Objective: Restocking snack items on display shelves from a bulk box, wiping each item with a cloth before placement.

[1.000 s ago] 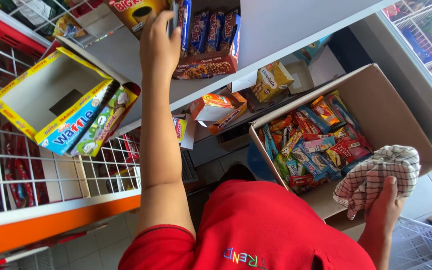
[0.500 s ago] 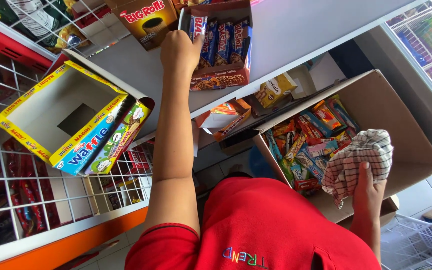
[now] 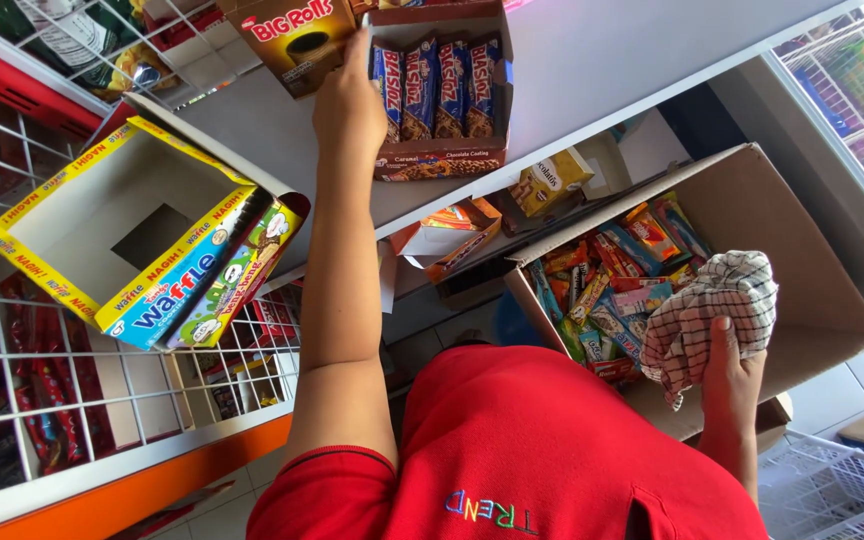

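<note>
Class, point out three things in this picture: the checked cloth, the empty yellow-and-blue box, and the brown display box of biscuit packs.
checked cloth (image 3: 712, 310), head view, middle of the bunched fabric.
empty yellow-and-blue box (image 3: 87, 215), head view, its pale inner floor.
brown display box (image 3: 439, 163), head view, its front wall.

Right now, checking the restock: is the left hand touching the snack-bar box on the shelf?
Touching. The head view shows the left hand with its fingers on the left wall of the snack-bar box, no gap visible.

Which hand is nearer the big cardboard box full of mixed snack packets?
Right. The right hand, holding a checked cloth, is over the cardboard box; the left hand is up at the shelf's brown display carton.
</note>
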